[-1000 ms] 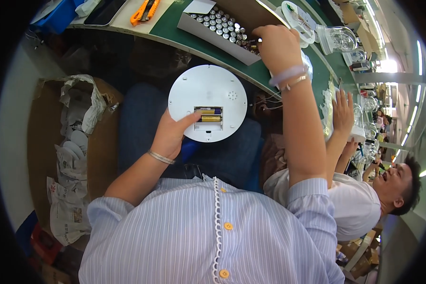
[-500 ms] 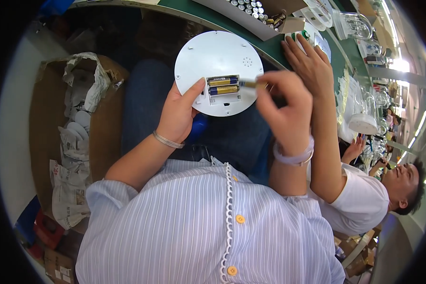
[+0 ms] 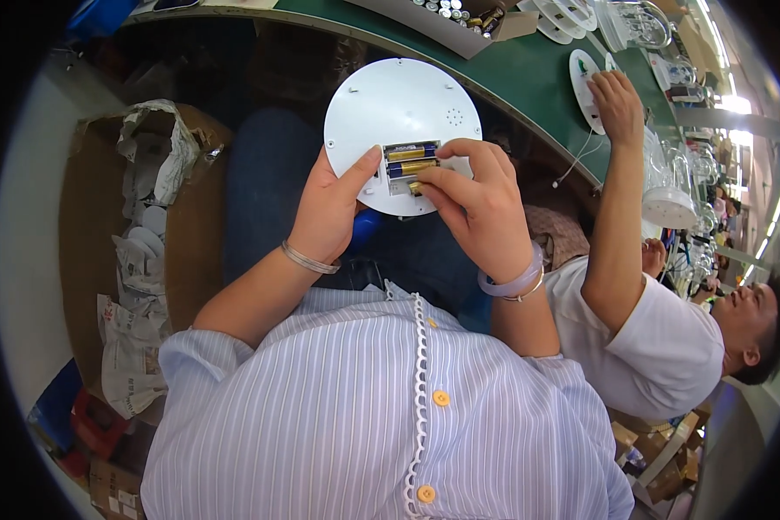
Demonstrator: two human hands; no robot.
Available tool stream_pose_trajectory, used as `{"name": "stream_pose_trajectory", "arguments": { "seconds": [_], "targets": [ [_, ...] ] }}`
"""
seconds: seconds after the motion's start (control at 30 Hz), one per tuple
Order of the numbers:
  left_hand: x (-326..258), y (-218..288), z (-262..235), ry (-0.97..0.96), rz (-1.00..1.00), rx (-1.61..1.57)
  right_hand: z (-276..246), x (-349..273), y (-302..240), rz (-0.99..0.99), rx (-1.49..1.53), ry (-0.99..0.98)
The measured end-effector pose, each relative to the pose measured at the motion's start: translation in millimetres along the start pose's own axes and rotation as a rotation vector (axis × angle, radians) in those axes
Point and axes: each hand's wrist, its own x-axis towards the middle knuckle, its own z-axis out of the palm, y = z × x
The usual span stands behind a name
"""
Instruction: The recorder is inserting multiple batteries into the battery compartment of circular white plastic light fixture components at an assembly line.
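Right hand (image 3: 481,198), shifted inward to the white disc (image 3: 377,104), pinches a battery (image 3: 415,188); left hand (image 3: 328,206) grips its edge. Apparent step: seating the cell; likely next, pressing flat.

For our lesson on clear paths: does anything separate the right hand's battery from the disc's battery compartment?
Nothing visible does: the right hand holds the battery at the compartment of the white disc, beside two seated batteries; its fingers partly hide the battery.
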Motion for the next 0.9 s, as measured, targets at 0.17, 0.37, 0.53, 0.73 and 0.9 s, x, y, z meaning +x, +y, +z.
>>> {"name": "stream_pose_trajectory", "arguments": {
  "seconds": [0.17,0.37,0.53,0.73,0.9],
  "targets": [
    [1.6,-4.6,1.6,-0.004,0.014,0.031,3.3,-6.6,4.2,0.025,0.008,-0.083],
    [-0.6,1.2,6.0,-0.011,-0.059,-0.028,-7.4,-12.1,9.6,0.121,0.036,-0.002],
    [1.1,0.3,8.2,-0.053,0.019,0.011,-4.0,-25.4,25.6,0.522,0.399,0.262],
    [-3.5,-7.3,10.4,-0.073,0.072,0.088,6.3,-31.8,20.1,0.814,1.185,0.016],
    [-3.5,-13.3,7.1,-0.093,0.066,0.142,15.0,-35.2,21.4,0.876,1.265,0.097]
  ]
}}
